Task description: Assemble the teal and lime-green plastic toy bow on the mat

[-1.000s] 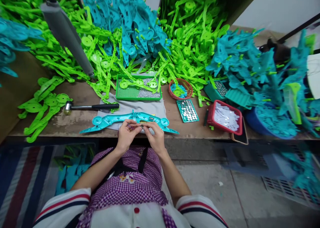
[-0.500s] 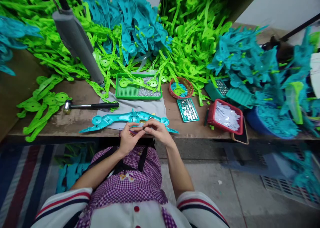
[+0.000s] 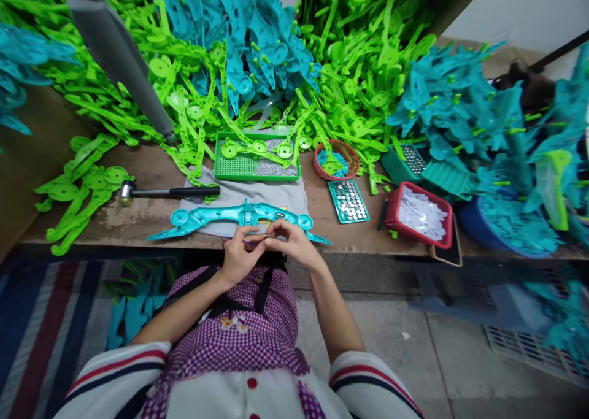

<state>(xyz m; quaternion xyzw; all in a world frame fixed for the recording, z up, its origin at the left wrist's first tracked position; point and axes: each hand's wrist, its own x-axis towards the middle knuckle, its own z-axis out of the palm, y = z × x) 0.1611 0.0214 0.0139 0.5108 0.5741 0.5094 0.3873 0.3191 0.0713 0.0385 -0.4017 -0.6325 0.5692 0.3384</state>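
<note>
- Two hands, left hand [image 3: 239, 257] and right hand [image 3: 295, 245], meet below centre, fingers bent together; what they grip, I cannot tell.
- Just beyond both lies the blue plastic piece [image 3: 232, 215], long axis left-right, along the desk's [image 3: 321, 213] near edge.
- Farther: hammer [image 3: 177, 192] left, small tray [image 3: 348, 202] right, desktop showing between.

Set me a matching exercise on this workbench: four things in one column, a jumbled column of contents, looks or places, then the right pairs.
1. Hammer
2. Long blue part
3. Square red tub
4. Small teal tray

A. Filled with white pieces
B. Near the left hand and right hand
C. Holds round silvery pieces
D. Has a black handle

Pairs: 1-D, 2-B, 3-A, 4-C
</note>
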